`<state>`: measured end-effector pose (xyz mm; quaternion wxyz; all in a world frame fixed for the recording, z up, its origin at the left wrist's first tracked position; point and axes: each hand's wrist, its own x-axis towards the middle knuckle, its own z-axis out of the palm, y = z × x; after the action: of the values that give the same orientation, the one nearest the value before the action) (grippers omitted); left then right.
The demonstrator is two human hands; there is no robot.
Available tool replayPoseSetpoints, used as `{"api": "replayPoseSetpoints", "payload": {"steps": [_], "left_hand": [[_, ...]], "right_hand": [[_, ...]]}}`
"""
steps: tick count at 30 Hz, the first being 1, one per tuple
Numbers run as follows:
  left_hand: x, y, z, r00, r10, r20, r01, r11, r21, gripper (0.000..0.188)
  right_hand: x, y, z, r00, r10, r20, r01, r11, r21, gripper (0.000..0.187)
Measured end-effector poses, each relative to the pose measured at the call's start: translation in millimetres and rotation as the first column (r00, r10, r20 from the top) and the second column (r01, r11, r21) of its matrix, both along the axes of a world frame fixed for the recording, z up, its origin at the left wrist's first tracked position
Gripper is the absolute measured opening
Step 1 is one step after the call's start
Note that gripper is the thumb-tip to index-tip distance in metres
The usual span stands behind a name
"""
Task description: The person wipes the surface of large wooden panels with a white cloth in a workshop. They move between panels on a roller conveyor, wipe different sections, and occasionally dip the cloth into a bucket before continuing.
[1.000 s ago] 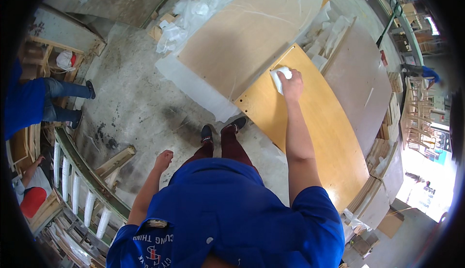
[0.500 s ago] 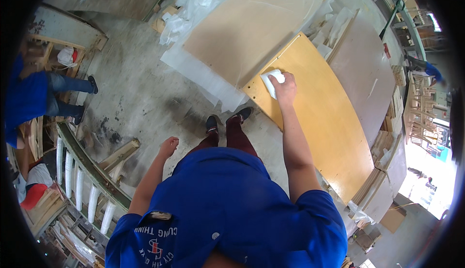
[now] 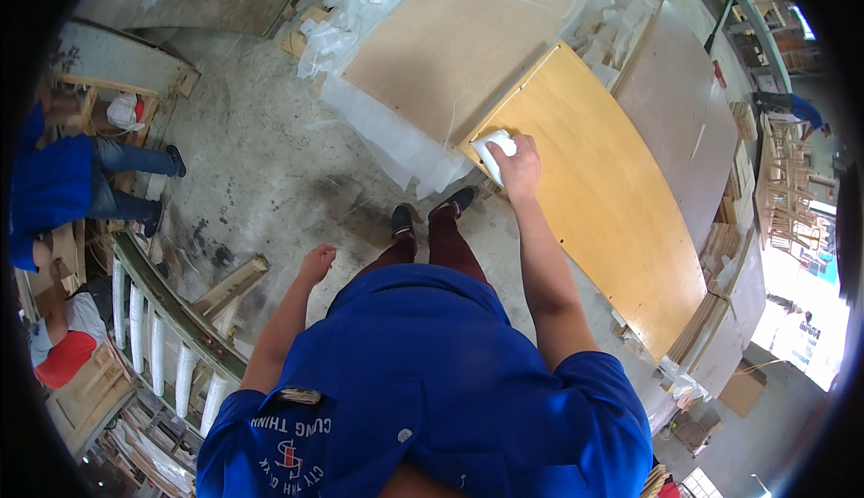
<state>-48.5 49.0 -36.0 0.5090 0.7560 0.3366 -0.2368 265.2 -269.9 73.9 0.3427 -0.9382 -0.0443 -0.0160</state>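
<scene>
My right hand (image 3: 520,167) presses a folded white cloth (image 3: 490,153) against the near-left end of a glossy yellow wooden panel (image 3: 598,201), close to its corner. The fingers wrap over the cloth and hide part of it. The panel curves gently and has small dark holes along its edges. My left hand (image 3: 317,264) hangs over the floor beside my leg, its fingers loosely bent and slightly apart, with nothing in it.
Under and beyond the yellow panel lies a large brown board (image 3: 441,57) on white plastic sheeting (image 3: 387,129). Stacked grey boards (image 3: 675,102) stand to the right. A green-edged frame with white-wrapped bars (image 3: 184,376) is at left, near a person in blue (image 3: 54,188).
My right hand has slid the cloth slightly left and nearer the panel's corner. My left hand has risen a little, its fingers loosening. The view has shifted slightly.
</scene>
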Motion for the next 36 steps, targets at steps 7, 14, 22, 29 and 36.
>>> {"api": "replayPoseSetpoints", "payload": {"steps": [7, 14, 22, 29, 36], "left_hand": [[-1, 6, 4, 0.995, -0.067, -0.077, 0.067, 0.998, -0.006, 0.029], [2, 10, 7, 0.996, -0.090, -0.029, 0.090, 0.996, 0.009, 0.034], [13, 16, 12, 0.991, -0.134, -0.012, 0.134, 0.991, -0.019, 0.031], [20, 22, 14, 0.985, -0.169, -0.021, 0.169, 0.985, -0.026, 0.031], [38, 28, 16, 0.964, -0.267, -0.017, 0.267, 0.964, 0.008, 0.031]], "right_hand": [[-4, -2, -1, 0.993, 0.032, 0.115, -0.031, 0.999, -0.008, 0.037], [-10, 4, 5, 0.992, -0.088, -0.086, 0.097, 0.988, 0.116, 0.039], [-27, -16, -8, 0.993, -0.113, 0.025, 0.111, 0.991, 0.074, 0.036], [-41, -29, -6, 0.978, -0.200, 0.054, 0.198, 0.980, 0.036, 0.036], [-46, -28, -10, 0.974, -0.215, 0.072, 0.217, 0.976, -0.023, 0.036]]}}
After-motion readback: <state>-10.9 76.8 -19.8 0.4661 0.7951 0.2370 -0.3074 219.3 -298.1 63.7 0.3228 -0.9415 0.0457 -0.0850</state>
